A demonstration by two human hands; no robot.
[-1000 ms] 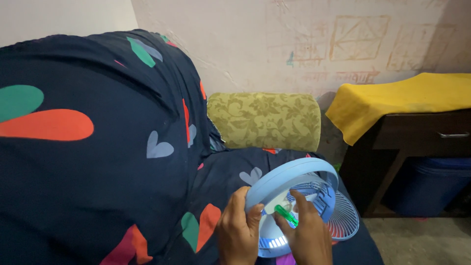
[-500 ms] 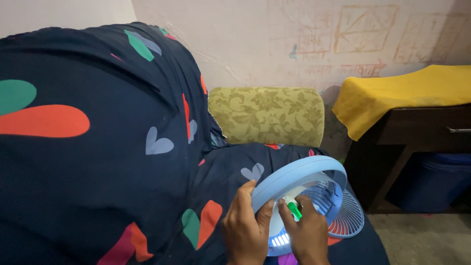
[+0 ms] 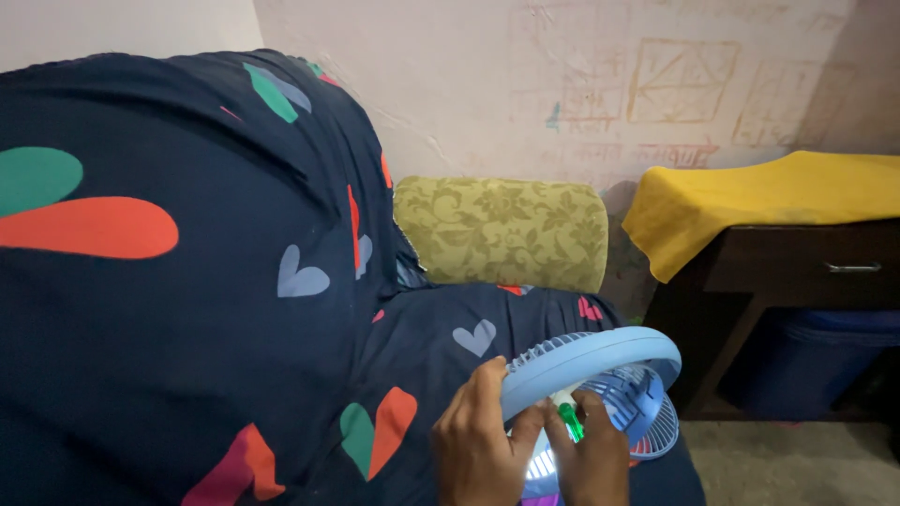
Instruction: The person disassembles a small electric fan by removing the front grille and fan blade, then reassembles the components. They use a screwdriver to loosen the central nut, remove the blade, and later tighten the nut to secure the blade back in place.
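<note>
A small light-blue table fan (image 3: 600, 370) is tilted over the dark bed cover at the lower right. My left hand (image 3: 480, 440) grips the fan's round rim from the left side. My right hand (image 3: 592, 461) holds a green-handled screwdriver (image 3: 568, 418) with its tip against the fan's back, just under the rim. The wire grille (image 3: 656, 424) of the fan shows below and to the right of my hands. A light glows at the fan's base between my hands.
A big mound under a navy cover with coloured hearts (image 3: 187, 281) fills the left. An olive patterned bolster (image 3: 502, 232) lies against the wall. A dark wooden table (image 3: 797, 281) with a yellow cloth (image 3: 750, 201) stands at the right, a blue bin (image 3: 825, 361) beneath it.
The fan has tipped flatter and shifted right in view. My hands keep their hold, the screwdriver still at the fan's back.
</note>
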